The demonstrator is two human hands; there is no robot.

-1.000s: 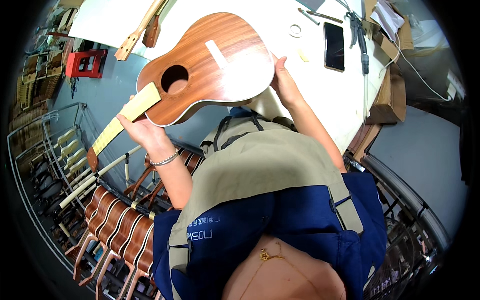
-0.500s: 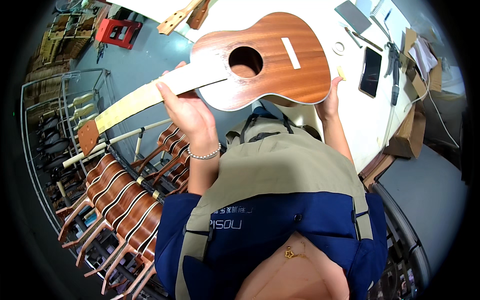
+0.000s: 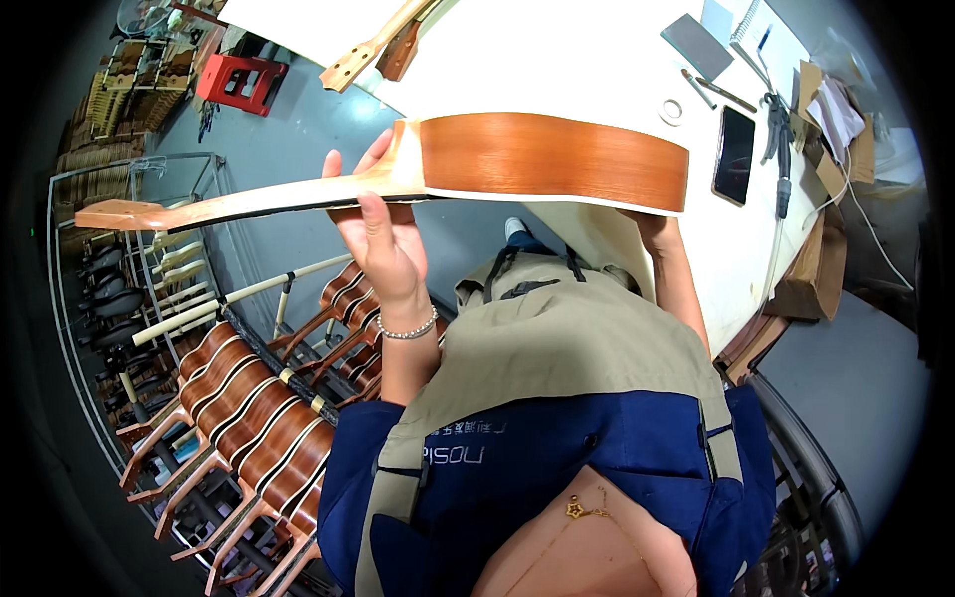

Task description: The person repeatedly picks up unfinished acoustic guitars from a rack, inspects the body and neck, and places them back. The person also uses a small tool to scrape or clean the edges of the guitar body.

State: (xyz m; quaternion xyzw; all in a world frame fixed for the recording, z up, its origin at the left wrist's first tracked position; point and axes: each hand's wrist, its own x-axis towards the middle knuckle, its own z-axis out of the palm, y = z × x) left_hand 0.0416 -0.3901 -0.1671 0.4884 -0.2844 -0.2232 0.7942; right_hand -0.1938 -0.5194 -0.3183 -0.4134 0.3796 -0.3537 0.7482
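Note:
A small ukulele-like guitar (image 3: 552, 159) is held up on edge, its reddish-brown side facing up and its pale neck stretching left to a bare headstock. My left hand (image 3: 383, 224) supports the neck near its heel, thumb on the near side and fingertips showing beyond it. At the body's right end, my right hand (image 3: 652, 227) grips the lower near edge; most of its fingers are hidden under the body. The soundhole face is turned out of sight.
Another neck (image 3: 363, 55) lies on the white table (image 3: 557, 60), with a phone (image 3: 734, 154), tape roll (image 3: 671, 111) and notebook farther right. Several instrument bodies (image 3: 249, 398) hang on a rack at lower left. A red stool (image 3: 242, 84) stands on the floor.
The guitar has been rolled from showing its soundhole face to showing its side. Its neck has swung up toward level, and both hands have stayed on it.

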